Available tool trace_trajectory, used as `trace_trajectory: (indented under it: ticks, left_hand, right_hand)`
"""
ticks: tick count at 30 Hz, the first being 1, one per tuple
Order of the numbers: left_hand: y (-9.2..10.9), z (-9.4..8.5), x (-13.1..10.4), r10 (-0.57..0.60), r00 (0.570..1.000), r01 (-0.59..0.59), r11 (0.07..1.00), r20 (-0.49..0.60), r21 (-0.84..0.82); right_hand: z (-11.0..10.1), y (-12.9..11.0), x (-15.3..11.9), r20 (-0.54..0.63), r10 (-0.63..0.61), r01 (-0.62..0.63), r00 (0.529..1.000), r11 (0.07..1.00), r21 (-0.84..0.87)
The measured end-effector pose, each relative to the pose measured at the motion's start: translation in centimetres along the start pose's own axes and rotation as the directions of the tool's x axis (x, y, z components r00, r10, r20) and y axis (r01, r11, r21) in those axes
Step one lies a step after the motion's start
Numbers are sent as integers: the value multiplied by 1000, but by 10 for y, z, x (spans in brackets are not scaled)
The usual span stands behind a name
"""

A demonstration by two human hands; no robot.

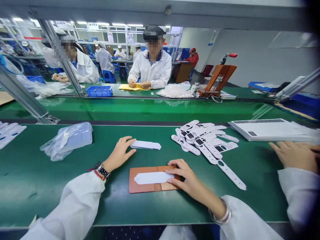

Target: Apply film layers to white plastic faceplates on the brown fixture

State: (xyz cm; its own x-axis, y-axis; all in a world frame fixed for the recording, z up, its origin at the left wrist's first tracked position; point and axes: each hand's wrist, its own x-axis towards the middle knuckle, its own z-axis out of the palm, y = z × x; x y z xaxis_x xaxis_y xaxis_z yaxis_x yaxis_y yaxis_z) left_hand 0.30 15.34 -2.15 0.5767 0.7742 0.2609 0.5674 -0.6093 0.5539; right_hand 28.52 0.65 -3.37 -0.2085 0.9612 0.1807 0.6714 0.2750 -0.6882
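My left hand reaches to the left end of a small stack of white rounded strips. Its thumb and fingers are spread around that end, and the fingertips touch or nearly touch it. In front of me a brown flat holder lies on the green table. On it rests a white rounded strip with a small hole near its left tip. My right hand has thumb and fingers on the right end of this strip, which they partly hide.
A pile of printed white strips lies to the right. Behind it sits a stack of white sheets, beside another person's hand. Plastic-wrapped pieces lie at left. A metal post slants up; a co-worker sits opposite.
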Motion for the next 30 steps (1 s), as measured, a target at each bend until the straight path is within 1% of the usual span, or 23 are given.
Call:
trace_trajectory:
  ticks: [2, 4, 5, 7, 9, 10, 12, 14, 18, 20, 22, 25, 27, 30]
  left_hand:
    - [-10, 4, 17, -5, 1000, 5, 1000, 13, -14]
    - [-13, 8, 25, -11, 1000, 11, 1000, 25, -25]
    - [-13, 9, 26, -15, 1000, 16, 999, 26, -29]
    - [-13, 11, 25, -27, 999, 28, 999, 23, -38]
    - [-12, 12, 23, -41, 999, 42, 998, 21, -46]
    - [-12, 13, 23, -49, 999, 50, 998, 22, -49]
    - [-11, 14, 23, -66, 998, 67, 996, 24, -51]
    - [-11, 15, 23, -79, 997, 80, 996, 18, -49]
    - [-8, 17, 23, -77, 997, 77, 996, -13, -44]
    - [-7, 18, 23, -68, 997, 66, 997, -33, -47]
    - [-6, 18, 23, -85, 996, 82, 994, -41, -68]
    - [-2, 17, 23, -163, 987, 162, 979, 7, -121]
    - [1, 15, 23, -195, 980, 197, 971, 33, -136]
    - [4, 15, 24, -208, 978, 210, 967, 32, -142]
  right_hand:
    - [-6, 2, 3, 37, -1, -1, 999, 999, 49]
    - [-13, 7, 12, 74, -3, -7, 997, 992, 125]
    - [-16, 10, 19, 66, 3, -13, 998, 987, 158]
    - [-17, 17, 36, 0, 29, -28, 1000, 980, 197]
    - [-12, 25, 58, -86, 50, -32, 995, 978, 205]
    - [-9, 28, 68, -111, 49, -25, 993, 978, 205]
    - [-3, 31, 86, -124, 28, -2, 992, 979, 202]
    - [1, 29, 97, -120, -5, 28, 993, 982, 189]
    - [3, 22, 103, -122, -79, 95, 989, 987, 128]
    - [4, 22, 103, -115, -82, 94, 990, 990, 103]
    - [5, 23, 104, -75, -20, 29, 997, 992, 125]
    - [5, 24, 105, -31, 69, -63, 997, 984, 166]
    - [4, 23, 105, -27, 95, -88, 995, 978, 190]
    - [2, 24, 105, -40, 92, -82, 995, 976, 201]
